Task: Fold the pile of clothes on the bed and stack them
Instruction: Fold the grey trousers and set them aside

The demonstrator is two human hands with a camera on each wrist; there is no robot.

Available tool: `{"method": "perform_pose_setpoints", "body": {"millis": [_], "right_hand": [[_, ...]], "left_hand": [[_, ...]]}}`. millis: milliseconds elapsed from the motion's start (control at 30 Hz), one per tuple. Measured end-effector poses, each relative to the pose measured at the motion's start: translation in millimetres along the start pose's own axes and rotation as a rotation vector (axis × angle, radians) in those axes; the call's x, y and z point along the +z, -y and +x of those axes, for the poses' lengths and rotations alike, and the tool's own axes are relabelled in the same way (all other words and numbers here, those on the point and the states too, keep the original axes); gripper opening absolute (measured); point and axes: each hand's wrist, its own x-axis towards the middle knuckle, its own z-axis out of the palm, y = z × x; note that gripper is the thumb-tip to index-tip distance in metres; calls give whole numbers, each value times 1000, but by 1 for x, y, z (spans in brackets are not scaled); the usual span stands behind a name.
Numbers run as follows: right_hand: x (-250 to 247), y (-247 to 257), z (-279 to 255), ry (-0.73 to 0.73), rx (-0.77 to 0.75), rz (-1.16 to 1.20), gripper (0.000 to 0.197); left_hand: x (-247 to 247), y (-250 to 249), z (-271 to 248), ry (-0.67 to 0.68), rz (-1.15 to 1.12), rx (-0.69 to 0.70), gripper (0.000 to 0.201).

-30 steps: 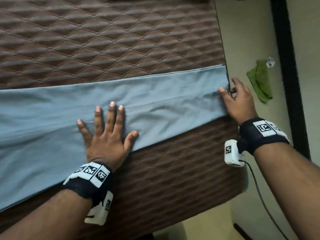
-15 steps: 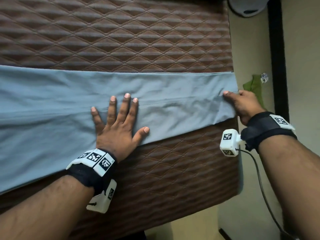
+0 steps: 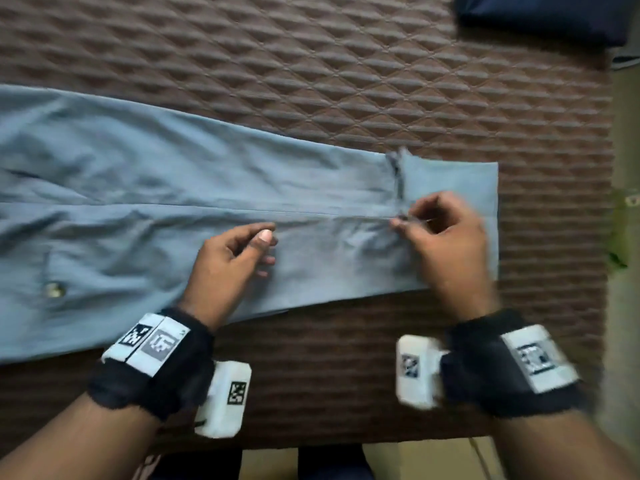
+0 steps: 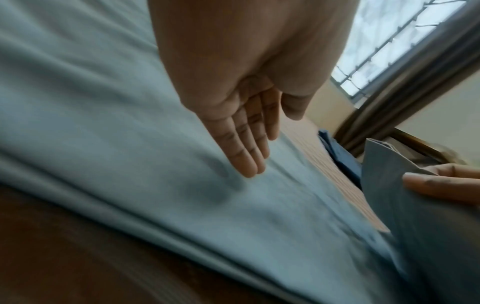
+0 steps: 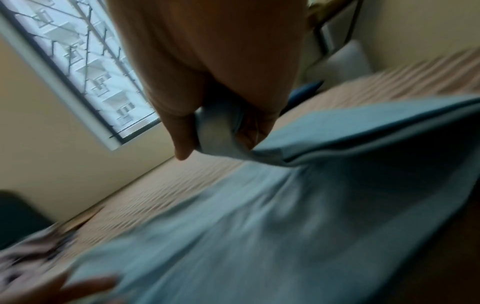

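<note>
We have the grey-blue trousers [image 3: 214, 188] flat on the bed [image 3: 311, 81], hem end doubled back under the right hand [image 3: 446, 244], which pinches it. Left hand [image 3: 225, 268] loose, holding nothing, fingertips on cloth. Light, limp, creases easily; we'd grip hem corners.

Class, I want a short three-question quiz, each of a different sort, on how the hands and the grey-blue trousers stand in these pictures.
1. True or false: the right hand pinches the hem end of the grey-blue trousers and has it lifted.
2. Which hand holds nothing? A) left hand B) right hand
3. Fill in: the trousers lie on a brown quilted ____.

Key: 1 true; 2 A, its fingers reach out over the cloth in the left wrist view; 3 mattress.
</note>
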Motion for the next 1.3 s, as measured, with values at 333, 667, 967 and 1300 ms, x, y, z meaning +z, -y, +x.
{"method": "perform_pose_setpoints", "body": {"millis": [333,667,967,1300], "right_hand": [[139,15,-119,232,-89,14,11],[109,-9,-46,222,-357,-458,28],[151,-47,-48,456,-531,-936,72],[11,-96,-40,-119,-232,-540,41]], "left_hand": [[-49,24,14,-102,-85,-73,35],[-58,31,10,-206,-146,109,66],[-43,16,31,-344,46,101,66],[-15,-15,13,-400,651,493,53]]}}
